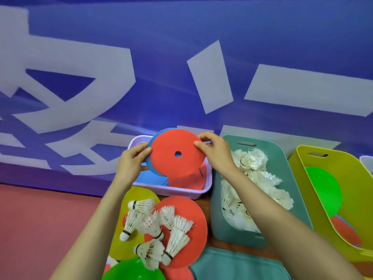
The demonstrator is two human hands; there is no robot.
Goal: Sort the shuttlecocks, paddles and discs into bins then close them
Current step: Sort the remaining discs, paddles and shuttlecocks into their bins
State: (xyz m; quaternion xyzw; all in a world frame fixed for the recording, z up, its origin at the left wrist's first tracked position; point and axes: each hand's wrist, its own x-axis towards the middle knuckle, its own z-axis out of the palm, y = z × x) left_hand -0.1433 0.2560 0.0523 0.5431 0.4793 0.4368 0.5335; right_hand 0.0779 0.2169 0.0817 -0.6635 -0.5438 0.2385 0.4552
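Head view, risks first. The lilac bin [181, 191] already holds blue and red discs, and the held red disc [177, 158] looks almost as wide as its opening. Dropped off-centre, it could catch the rim and tip out. The blue disc [150, 147] behind it is gripped at the edges only and could slide free toward the red floor [40, 219] on the left.

The left hand [131, 164] has its fingers curled round the left edge of the pair. The right hand [214, 152] pinches the upper right edge between thumb and fingers. Both discs hang tilted over the lilac bin.

The right forearm crosses the teal bin [280, 156], which is full of shuttlecocks, so pulling back low could snag the feathers. The loose shuttlecocks [155, 229] lying near on a red disc [195, 217] could roll if bumped.

For room, the banner [181, 57] sits right behind the far rim, so there is none that way. The teal bin is just beside on the right, with the yellow bin [343, 164] further right holding a green round piece, probably a paddle. The teal lid [238, 265] lies near. The left is open.
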